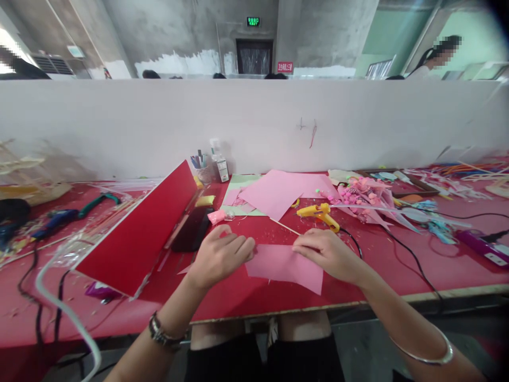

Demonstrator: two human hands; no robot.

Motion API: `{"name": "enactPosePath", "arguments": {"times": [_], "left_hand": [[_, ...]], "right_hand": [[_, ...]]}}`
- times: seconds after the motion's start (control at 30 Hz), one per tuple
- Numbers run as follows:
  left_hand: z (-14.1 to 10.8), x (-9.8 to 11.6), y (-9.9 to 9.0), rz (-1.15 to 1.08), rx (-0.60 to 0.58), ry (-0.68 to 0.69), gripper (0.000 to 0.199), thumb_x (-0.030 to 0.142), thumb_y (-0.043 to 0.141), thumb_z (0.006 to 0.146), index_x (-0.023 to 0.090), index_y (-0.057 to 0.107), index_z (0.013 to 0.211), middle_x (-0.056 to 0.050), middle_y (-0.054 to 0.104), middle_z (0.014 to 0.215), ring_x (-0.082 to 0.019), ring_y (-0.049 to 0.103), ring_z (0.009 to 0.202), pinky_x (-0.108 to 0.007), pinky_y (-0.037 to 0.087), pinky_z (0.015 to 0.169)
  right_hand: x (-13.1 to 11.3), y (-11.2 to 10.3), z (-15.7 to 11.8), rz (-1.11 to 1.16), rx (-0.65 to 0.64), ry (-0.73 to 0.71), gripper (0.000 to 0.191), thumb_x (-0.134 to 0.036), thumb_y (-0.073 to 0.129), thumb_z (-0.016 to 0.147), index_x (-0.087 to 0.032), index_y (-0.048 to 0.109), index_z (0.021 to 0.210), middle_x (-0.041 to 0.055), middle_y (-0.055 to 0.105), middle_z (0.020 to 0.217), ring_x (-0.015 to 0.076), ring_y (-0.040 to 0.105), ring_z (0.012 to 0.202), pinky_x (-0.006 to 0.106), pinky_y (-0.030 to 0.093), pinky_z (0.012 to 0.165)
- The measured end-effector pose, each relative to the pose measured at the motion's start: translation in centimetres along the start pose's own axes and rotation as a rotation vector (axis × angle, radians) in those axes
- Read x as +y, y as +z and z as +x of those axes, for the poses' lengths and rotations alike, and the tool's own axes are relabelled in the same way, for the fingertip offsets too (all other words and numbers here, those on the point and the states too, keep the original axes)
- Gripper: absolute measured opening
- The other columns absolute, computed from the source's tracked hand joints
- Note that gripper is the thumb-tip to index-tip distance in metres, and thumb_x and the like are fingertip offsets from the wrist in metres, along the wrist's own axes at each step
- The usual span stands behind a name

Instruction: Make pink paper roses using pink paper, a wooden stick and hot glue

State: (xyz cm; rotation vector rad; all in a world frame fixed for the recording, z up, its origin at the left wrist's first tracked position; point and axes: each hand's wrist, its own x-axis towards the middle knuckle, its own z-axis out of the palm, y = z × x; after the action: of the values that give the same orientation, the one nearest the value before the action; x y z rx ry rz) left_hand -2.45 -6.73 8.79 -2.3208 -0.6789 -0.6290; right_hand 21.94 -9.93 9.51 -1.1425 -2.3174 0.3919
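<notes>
A small pink paper sheet (284, 268) is stretched between my two hands over the red tabletop near its front edge. My left hand (222, 254) is curled closed at the sheet's upper left corner, its fingertips partly hidden. My right hand (328, 252) pinches the top edge toward the right, thumb and fingers together. A thin wooden stick (284, 225) runs from behind the right fingers to the upper left; whether those fingers hold it I cannot tell. Just beyond the right hand lies a yellow glue gun (320, 213).
Larger pink sheets (274, 191) lie behind, beside a heap of pink decorated pieces (363, 196). A red board (147, 233) leans at left, near a black phone-like object (193, 231). Cords cross both sides; a purple power strip (485, 248) sits right. A white partition (254, 122) stands behind.
</notes>
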Motion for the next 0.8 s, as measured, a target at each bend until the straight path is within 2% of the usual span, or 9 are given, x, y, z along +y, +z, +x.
{"name": "enactPosePath", "arguments": {"times": [0.13,0.2,0.23,0.3,0.37,0.47,0.6,0.8], "left_hand": [[-0.7,-0.9,-0.3,-0.004,0.075,-0.138,0.018,0.009,0.043,0.077,0.018,0.05,0.063,0.007,0.05,0.046,-0.007,0.042,0.044,-0.025,0.035,0.064],[-0.5,-0.7,-0.8,-0.088,0.11,-0.191,0.016,0.009,0.042,0.077,0.018,0.052,0.067,0.006,0.057,0.054,-0.007,0.047,0.05,-0.025,0.036,0.066],[-0.3,-0.5,-0.9,-0.147,0.089,-0.193,0.013,0.012,0.043,0.078,0.017,0.054,0.072,0.003,0.061,0.062,-0.009,0.051,0.056,-0.025,0.037,0.067],[0.1,0.1,-1.1,-0.245,-0.025,-0.135,0.012,0.021,0.044,0.08,0.016,0.056,0.08,0.0,0.063,0.071,-0.011,0.055,0.065,-0.026,0.037,0.068],[0.3,0.7,-0.9,-0.288,-0.147,-0.063,0.018,0.023,0.041,0.084,0.017,0.056,0.076,0.001,0.062,0.064,-0.011,0.054,0.059,-0.027,0.037,0.067],[0.3,1.6,-0.2,-0.299,-0.256,-0.049,0.03,0.021,0.033,0.088,0.017,0.054,0.066,0.003,0.056,0.051,-0.01,0.047,0.047,-0.028,0.036,0.063],[0.7,2.7,0.4,-0.338,-0.288,-0.057,0.034,0.021,0.031,0.088,0.016,0.052,0.062,0.003,0.05,0.045,-0.009,0.041,0.04,-0.027,0.036,0.061],[1.5,3.0,-0.3,-0.444,-0.307,-0.121,0.039,0.028,0.031,0.088,0.016,0.05,0.056,0.003,0.046,0.042,-0.009,0.038,0.042,-0.023,0.034,0.056]], "right_hand": [[0.6,-0.2,-0.2,0.021,0.017,0.004,0.024,-0.03,0.042,0.085,-0.018,0.061,0.076,0.0012,0.065,0.074,0.0122,0.055,0.067,0.024,0.037,0.062],[0.6,-0.1,0.0,0.026,-0.004,-0.014,0.024,-0.03,0.042,0.085,-0.019,0.061,0.076,0.0006,0.065,0.074,0.0118,0.054,0.066,0.025,0.037,0.063],[0.5,0.0,0.1,0.029,-0.019,-0.025,0.023,-0.029,0.042,0.085,-0.019,0.061,0.077,0.0,0.065,0.075,0.0115,0.054,0.066,0.025,0.037,0.063],[0.3,0.1,0.3,0.028,-0.041,-0.051,0.022,-0.029,0.042,0.085,-0.02,0.061,0.079,-0.001,0.066,0.076,0.0109,0.053,0.067,0.025,0.036,0.066],[0.1,0.2,0.5,0.002,-0.043,-0.07,0.021,-0.027,0.042,0.085,-0.019,0.061,0.079,-0.0007,0.065,0.077,0.0108,0.052,0.068,0.025,0.035,0.066],[-0.2,0.4,0.9,-0.123,-0.028,-0.088,0.02,-0.02,0.041,0.083,-0.017,0.06,0.075,0.0005,0.063,0.07,0.0112,0.05,0.065,0.026,0.034,0.065],[-1.0,1.5,1.7,-0.247,-0.026,-0.171,0.016,-0.015,0.044,0.076,-0.018,0.057,0.068,-0.0009,0.057,0.061,0.0109,0.046,0.06,0.026,0.031,0.064],[-0.8,2.7,2.1,-0.227,0.012,-0.196,0.01,-0.013,0.046,0.066,-0.018,0.051,0.06,-0.004,0.051,0.054,0.0088,0.039,0.052,0.023,0.028,0.058]]}}
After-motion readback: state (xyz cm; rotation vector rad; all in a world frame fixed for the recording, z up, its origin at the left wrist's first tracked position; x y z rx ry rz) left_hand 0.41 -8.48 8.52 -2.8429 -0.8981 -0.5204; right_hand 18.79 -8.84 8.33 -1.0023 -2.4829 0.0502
